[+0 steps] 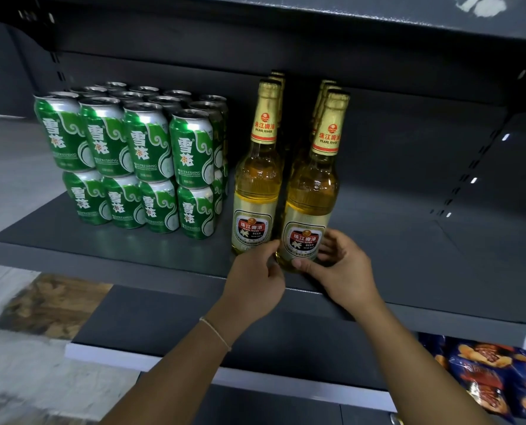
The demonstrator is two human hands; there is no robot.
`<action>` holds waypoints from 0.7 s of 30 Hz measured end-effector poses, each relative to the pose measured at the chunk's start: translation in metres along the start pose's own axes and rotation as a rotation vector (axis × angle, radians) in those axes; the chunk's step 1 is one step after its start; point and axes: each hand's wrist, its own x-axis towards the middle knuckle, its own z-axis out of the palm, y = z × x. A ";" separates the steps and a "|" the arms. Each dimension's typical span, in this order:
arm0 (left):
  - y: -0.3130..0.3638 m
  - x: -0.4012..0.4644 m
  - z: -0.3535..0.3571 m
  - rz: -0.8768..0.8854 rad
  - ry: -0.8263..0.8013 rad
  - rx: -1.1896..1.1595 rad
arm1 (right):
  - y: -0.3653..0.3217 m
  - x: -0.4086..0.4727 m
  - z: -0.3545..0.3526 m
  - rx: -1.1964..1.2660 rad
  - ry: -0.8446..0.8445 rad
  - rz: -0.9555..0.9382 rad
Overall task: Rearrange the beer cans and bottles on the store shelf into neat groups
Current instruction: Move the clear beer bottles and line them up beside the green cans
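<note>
I'm squaring the front right bottle [309, 207] near the shelf's [409, 271] front edge, my left hand [257, 277] and right hand [341, 271] pinching its base, apparently turning the label forward beside the stacked green cans [126, 157]; next, a small nudge into line.

- Light was dim; the shelf's [409, 240] back corners sat in deep shadow.
- White glare streaked the green cans [145, 139] and bottle [312, 191] shoulders.
- The floor [25, 378] at the lower left was blurred.
- Shelf edges bowed with wide-angle distortion.
</note>
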 end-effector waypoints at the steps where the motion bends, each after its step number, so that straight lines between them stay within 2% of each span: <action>1: 0.004 -0.002 -0.002 0.033 0.033 -0.013 | 0.001 0.002 -0.001 0.026 -0.012 0.013; 5: 0.027 -0.008 -0.007 0.204 0.124 -0.086 | 0.001 0.005 -0.010 0.181 0.003 0.054; 10: 0.054 0.002 0.003 0.357 0.111 -0.163 | -0.008 0.000 -0.039 0.147 0.127 0.041; 21: 0.125 0.039 0.091 0.444 -0.036 -0.129 | 0.014 -0.015 -0.154 0.035 0.347 0.031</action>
